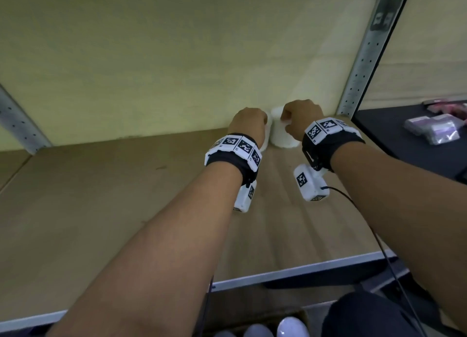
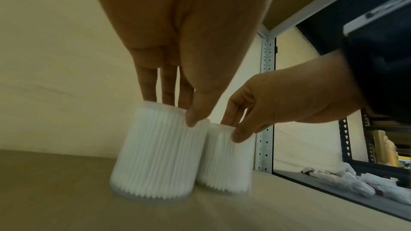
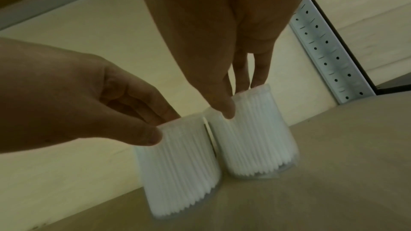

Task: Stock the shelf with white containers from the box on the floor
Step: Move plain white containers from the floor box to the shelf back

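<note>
A wide wooden shelf (image 1: 101, 210) runs back to a pale wall (image 1: 177, 46), with a perforated metal post (image 1: 364, 53) at its right rear corner. To the right, past the post, a dark table (image 1: 394, 139) carries some clear packets (image 1: 434, 129). Both forearms reach to the back of the shelf, each wearing a band of black-and-white markers. The left hand (image 1: 249, 124) pinches the top rim of the left white container (image 2: 155, 154) between thumb and fingers. The right hand (image 1: 302, 118) pinches the right white container (image 2: 224, 159) the same way. Both containers stand upright on the shelf against the wall, just beside each other near the post. At the bottom edge, more white containers (image 1: 290, 328) sit in the box (image 1: 252, 314) on the floor.
</note>
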Available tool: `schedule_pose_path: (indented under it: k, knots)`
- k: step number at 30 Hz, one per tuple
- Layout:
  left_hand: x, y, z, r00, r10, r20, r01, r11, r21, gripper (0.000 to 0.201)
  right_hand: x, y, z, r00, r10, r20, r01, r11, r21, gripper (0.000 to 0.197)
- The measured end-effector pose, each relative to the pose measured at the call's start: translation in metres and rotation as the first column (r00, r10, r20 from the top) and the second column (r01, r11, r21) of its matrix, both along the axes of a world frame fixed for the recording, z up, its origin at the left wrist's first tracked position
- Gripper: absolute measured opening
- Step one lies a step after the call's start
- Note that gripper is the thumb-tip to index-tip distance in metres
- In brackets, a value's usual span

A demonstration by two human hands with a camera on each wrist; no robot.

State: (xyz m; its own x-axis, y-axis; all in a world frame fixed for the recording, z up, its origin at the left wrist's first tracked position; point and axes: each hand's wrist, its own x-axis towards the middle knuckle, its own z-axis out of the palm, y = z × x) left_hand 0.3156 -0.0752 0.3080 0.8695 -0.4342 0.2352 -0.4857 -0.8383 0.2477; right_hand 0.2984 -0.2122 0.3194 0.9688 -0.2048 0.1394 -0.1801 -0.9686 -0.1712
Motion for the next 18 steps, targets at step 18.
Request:
schedule_pose_path:
  k: [18]
  knots:
    - [0.023, -0.006, 0.008, 0.981, -0.034, -0.192, 0.041, 0.999, 0.029, 0.057, 0.020, -0.017, 0.001, 0.998, 0.023, -0.062, -0.021, 0.999, 0.030, 0.048]
